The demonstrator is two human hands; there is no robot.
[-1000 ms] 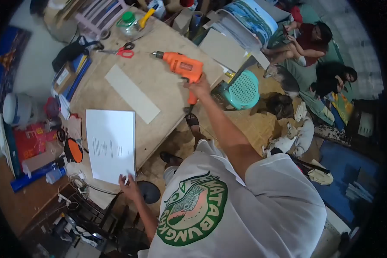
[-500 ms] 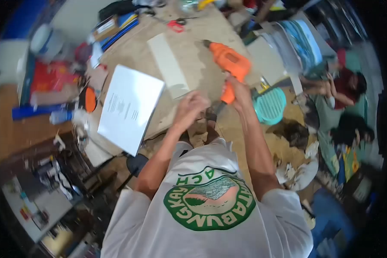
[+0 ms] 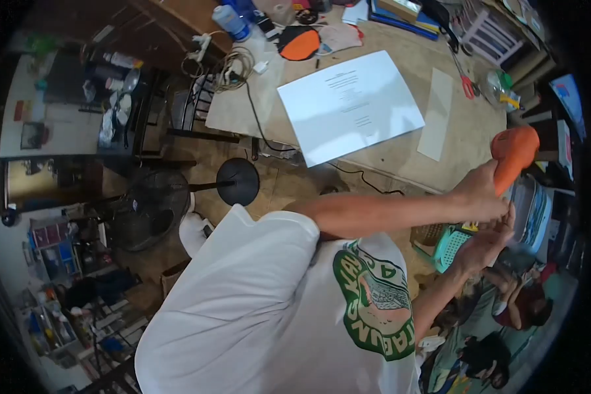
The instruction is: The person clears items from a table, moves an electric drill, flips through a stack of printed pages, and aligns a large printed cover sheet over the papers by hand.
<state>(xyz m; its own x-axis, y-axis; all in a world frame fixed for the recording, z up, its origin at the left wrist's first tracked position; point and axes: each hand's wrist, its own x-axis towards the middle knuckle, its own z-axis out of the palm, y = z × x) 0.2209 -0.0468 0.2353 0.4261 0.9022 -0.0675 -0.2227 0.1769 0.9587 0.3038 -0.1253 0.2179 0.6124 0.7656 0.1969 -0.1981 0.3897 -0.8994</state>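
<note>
My left hand (image 3: 481, 194) is wrapped round the handle of an orange power drill (image 3: 517, 150), held past the right end of the table (image 3: 394, 154). Just below it is my right hand (image 3: 484, 246), its fingers drawn together near the base of the handle; what they hold is too small to make out. On the table lie a white stack of paper (image 3: 351, 105) with printed text, a pale flat strip (image 3: 437, 115) and red-handled scissors (image 3: 467, 87).
A black round stand base (image 3: 238, 182) and a fan (image 3: 148, 207) are on the floor at the left. A teal basket (image 3: 450, 248) is below my hands. Two people (image 3: 525, 308) (image 3: 486, 358) sit at the lower right. A dark cord hangs at the table's front edge.
The view has swung left. The drill has passed from my right hand to my left hand and moved beyond the table's end. My right hand is now below it.
</note>
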